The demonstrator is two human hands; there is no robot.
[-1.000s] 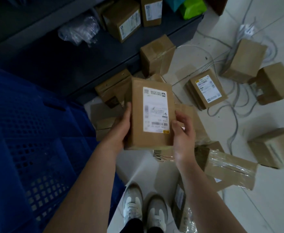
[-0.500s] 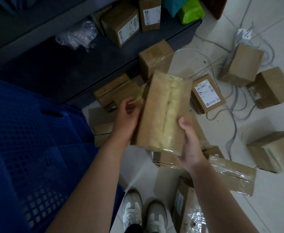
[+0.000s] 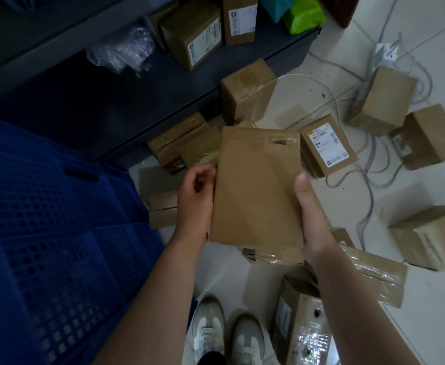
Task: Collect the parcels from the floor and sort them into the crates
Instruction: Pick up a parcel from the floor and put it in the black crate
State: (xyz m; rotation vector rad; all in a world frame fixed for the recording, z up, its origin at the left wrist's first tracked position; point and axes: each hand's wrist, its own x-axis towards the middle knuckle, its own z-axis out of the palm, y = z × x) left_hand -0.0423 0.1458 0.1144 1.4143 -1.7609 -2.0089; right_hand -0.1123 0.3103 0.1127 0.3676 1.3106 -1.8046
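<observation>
I hold a flat brown cardboard parcel (image 3: 255,185) above the floor, its plain unlabelled face turned up. My right hand (image 3: 313,219) grips its right edge with the thumb lying on top. At the parcel's left edge is my left hand (image 3: 195,196), fingers curled, touching that edge; the hold there is unclear. A blue perforated crate (image 3: 52,233) stands to my left. Several more brown parcels lie on the floor, among them a labelled one (image 3: 327,146) just right of the held parcel and a taped one (image 3: 374,275) by my right forearm.
A dark low shelf (image 3: 110,101) at the back carries labelled boxes (image 3: 192,35), crumpled plastic (image 3: 124,48) and green and teal bags (image 3: 303,14). Grey cables (image 3: 369,180) and a white power strip (image 3: 386,51) run across the tiled floor among parcels. My white shoes (image 3: 224,335) stand below.
The parcel has been turned over: its labelled face showed first, then a taped side, now the plain back. My left hand shifted from gripping the left side to loosely touching the edge.
</observation>
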